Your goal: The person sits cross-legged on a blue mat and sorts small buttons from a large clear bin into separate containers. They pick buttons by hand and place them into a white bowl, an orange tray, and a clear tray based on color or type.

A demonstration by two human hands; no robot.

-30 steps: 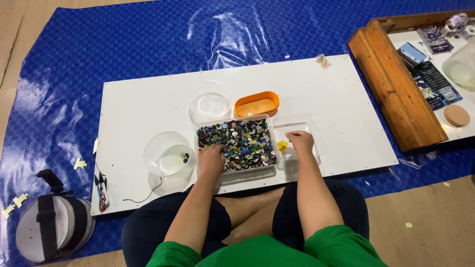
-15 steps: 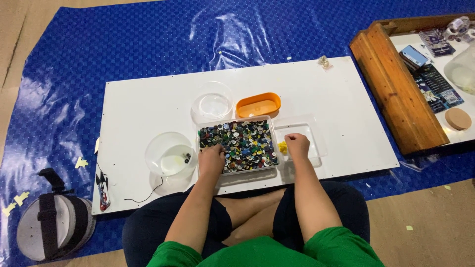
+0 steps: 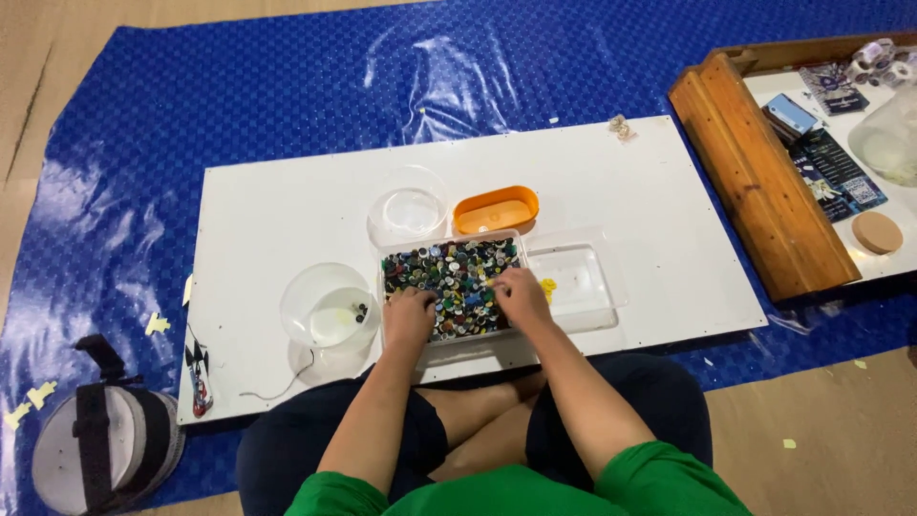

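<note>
A: What is being handled here?

B: A clear tray (image 3: pixel 457 336) full of small mixed-colour buttons (image 3: pixel 454 272) is seen at the centre of the frame, on the white board (image 3: pixel 287 210). Both hands are set down into it. The left hand (image 3: pixel 409 317) is laid on the pile at the tray's lower left, fingers curled downward. The right hand (image 3: pixel 521 296) is placed at the tray's right edge, fingers bent into the pieces.

A: Is anything gripped?

B: That cannot be told. The fingertips are buried among the buttons, so a pinched piece, if there is one, is hidden.

A: How would the pieces be judged to handle?

B: They are judged light, hard and smooth, so likely slippery and easily scattered. A single one is probably best taken at its rim, between thumb and forefinger. The tray looks like thin plastic and is best held by its side walls.

A: What is found around it?

B: A shallow clear lid or tray (image 3: pixel 583 277) is seen just right of it, with a few yellow pieces (image 3: pixel 547 286) at its left end. An orange tub (image 3: pixel 495 209) and a clear bowl (image 3: pixel 408 214) are set just above. A second clear bowl (image 3: pixel 330 311), with a couple of dark pieces in it, is seen at the left. A wooden tray (image 3: pixel 755 182) is seen at the upper right, well apart.
</note>
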